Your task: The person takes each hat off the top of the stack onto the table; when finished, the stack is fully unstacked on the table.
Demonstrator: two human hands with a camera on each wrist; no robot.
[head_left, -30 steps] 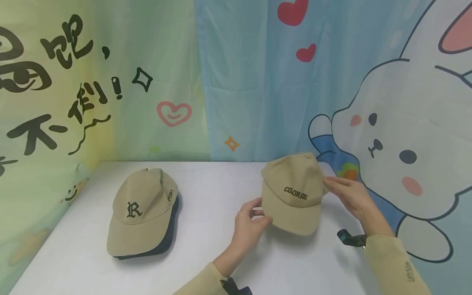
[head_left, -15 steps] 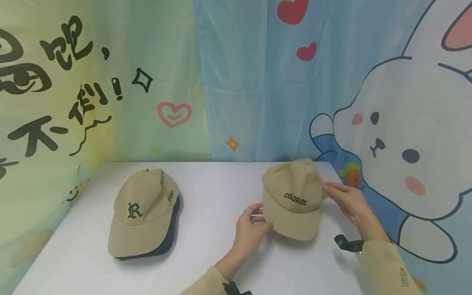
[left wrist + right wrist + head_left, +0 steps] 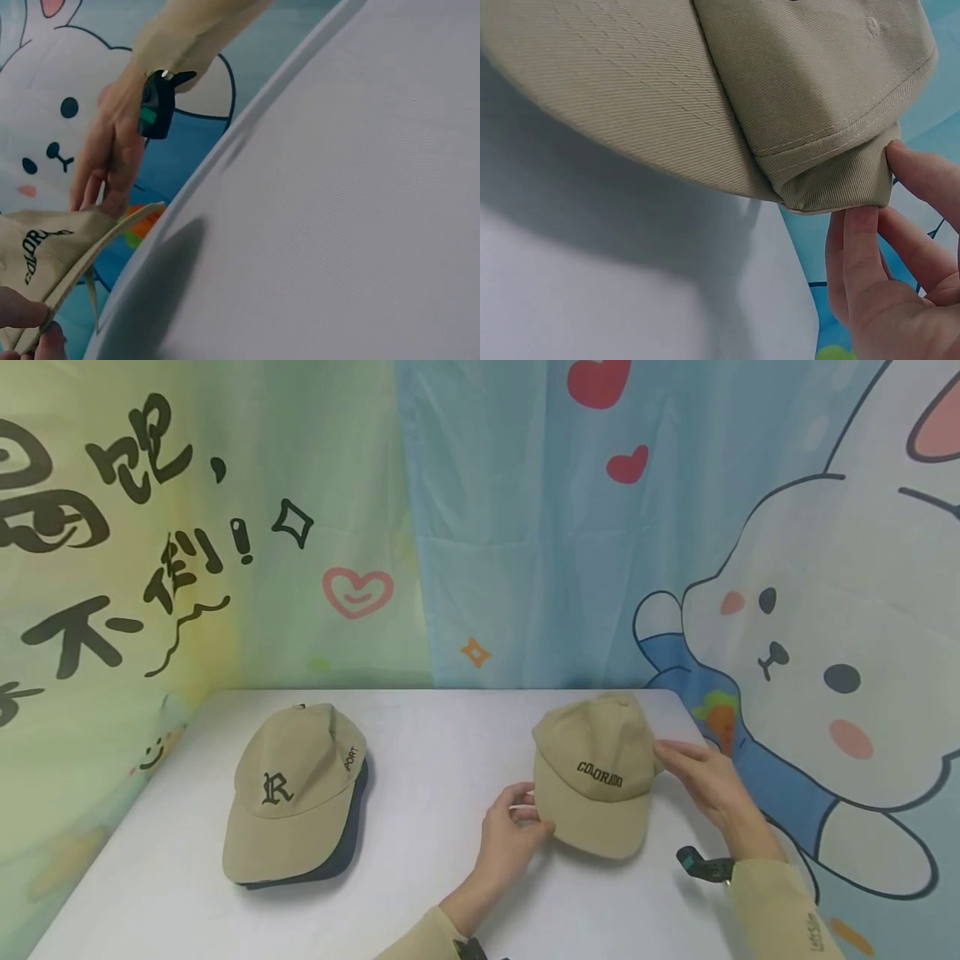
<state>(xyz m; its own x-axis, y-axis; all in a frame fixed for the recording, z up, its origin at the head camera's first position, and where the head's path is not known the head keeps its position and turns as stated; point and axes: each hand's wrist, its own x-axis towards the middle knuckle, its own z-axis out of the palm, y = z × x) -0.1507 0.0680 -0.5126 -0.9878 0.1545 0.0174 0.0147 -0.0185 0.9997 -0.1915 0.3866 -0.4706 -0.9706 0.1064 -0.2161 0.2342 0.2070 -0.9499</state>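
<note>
A tan baseball cap [image 3: 600, 760] lettered COLORADO is held between both hands at the right of the table, its brim toward me. My left hand [image 3: 512, 839] pinches the left end of the brim, thumb on top. My right hand [image 3: 708, 781] pinches the edge of the crown on the other side; in the right wrist view the thumb and fingers [image 3: 866, 255] grip a folded bit of cloth. The cap [image 3: 810, 90] hangs above the table, with its shadow below. At the left lies another tan cap [image 3: 292, 793] marked with an R, stacked over a dark cap [image 3: 348, 843].
The white table [image 3: 420, 893] runs back to a printed curtain [image 3: 487, 527] with hearts and a rabbit. Its right edge passes under my right arm. Each wrist wears a dark band, such as the right wristband [image 3: 705, 864].
Both hands have lowered the COLORADO cap toward the table, and its far end has come down below the table's back edge. The caps at the left have stayed in place.
</note>
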